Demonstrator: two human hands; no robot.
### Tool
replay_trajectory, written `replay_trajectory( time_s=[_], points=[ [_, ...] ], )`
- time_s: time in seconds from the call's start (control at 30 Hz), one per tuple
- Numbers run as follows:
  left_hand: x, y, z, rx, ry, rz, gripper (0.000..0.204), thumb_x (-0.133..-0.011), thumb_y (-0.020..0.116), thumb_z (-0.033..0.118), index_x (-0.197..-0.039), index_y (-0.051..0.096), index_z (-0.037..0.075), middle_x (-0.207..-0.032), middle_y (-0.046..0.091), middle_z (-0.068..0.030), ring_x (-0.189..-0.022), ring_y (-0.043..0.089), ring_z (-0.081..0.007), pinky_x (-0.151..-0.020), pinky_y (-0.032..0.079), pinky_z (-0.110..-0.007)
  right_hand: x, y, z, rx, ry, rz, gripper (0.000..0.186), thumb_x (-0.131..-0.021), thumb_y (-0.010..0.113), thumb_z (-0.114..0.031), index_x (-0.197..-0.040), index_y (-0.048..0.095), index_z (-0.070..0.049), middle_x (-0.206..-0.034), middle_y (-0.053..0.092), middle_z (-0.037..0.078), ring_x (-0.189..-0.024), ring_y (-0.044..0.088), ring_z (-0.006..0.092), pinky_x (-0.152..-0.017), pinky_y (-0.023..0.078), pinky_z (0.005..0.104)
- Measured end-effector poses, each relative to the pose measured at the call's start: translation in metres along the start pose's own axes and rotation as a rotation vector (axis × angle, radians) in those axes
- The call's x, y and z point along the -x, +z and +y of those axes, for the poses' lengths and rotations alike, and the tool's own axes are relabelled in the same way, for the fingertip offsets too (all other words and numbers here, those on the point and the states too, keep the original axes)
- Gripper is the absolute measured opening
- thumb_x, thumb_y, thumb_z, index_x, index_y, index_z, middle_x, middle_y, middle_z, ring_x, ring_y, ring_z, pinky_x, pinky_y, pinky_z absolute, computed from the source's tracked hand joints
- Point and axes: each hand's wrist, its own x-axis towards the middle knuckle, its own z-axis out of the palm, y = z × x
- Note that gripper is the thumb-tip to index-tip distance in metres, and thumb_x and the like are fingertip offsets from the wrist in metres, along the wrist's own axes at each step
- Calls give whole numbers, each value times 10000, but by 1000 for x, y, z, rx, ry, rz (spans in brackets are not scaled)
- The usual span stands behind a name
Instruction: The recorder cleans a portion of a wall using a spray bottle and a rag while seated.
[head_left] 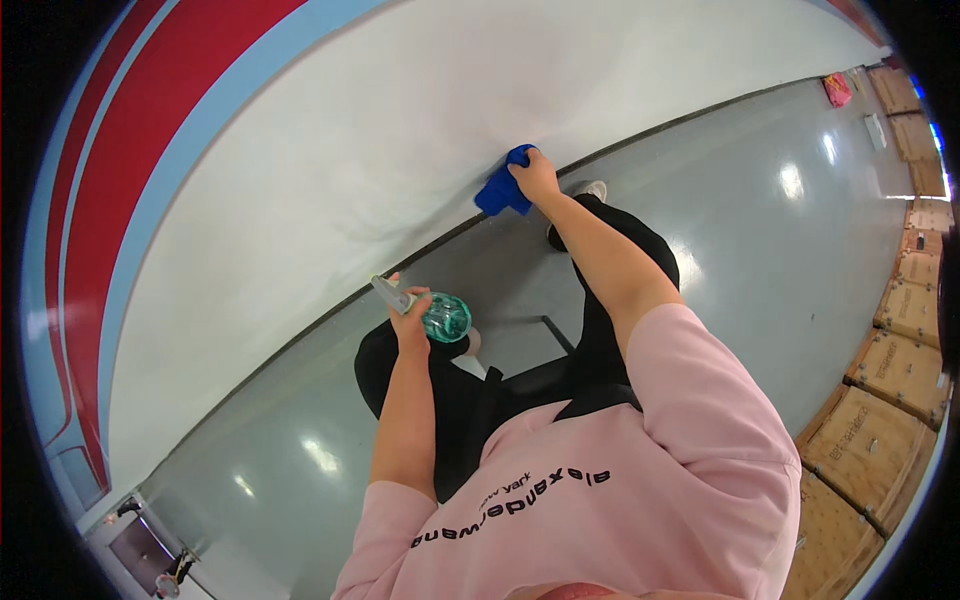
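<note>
My right hand (535,175) grips a blue cloth (496,194) against the lower part of a white wall (310,150), a little above the dark strip along its bottom. My left hand (410,315) is wrapped round the neck of a spray bottle (446,317) with a light grey trigger head and a clear green body. The bottle is held near the wall, down and to the left of the cloth, above my bent left leg.
A grey glossy floor (780,250) runs along the wall. Several wooden crates (865,430) line the right side. A pink item (836,90) lies at the far right. Red and pale blue curved stripes (140,120) mark the wall's left part.
</note>
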Motion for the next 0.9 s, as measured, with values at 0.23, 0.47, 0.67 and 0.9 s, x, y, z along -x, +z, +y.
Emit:
replay_trajectory(
  time_s=[0.23,0.47,0.67,0.9],
  points=[
    [-1,-1,-2,74,3,-44,670,-641,595,-20,-1247,326,76,-833,544,-71,-905,526,-225,-816,382,-361,-5,-29,-46,-444,164,195,325,-636,577,-189,-859,545,45,-793,581,199,-759,567,306,-691,438,374],
    [-1,-4,2,83,9,-39,673,-648,585,-31,-1255,316,73,-837,531,-72,-897,525,-227,-805,396,-355,30,-117,-167,-557,-344,250,230,-662,597,-181,-738,524,23,-626,533,90,-599,484,159,-577,414,305],
    [4,-3,5,102,21,-20,682,-644,587,-43,-1257,312,71,-838,532,-72,-879,531,-221,-803,397,-350,53,-137,-241,-116,-1156,528,296,-534,616,4,-809,511,-29,-799,495,158,-807,470,356,-713,403,398],
    [4,-4,2,105,41,-10,670,-633,605,-34,-1237,337,73,-817,539,-63,-859,538,-209,-808,384,-347,42,-62,-188,202,-1299,507,286,-509,651,-122,-767,571,-216,-794,473,-3,-735,459,201,-649,350,338]
  ],
)
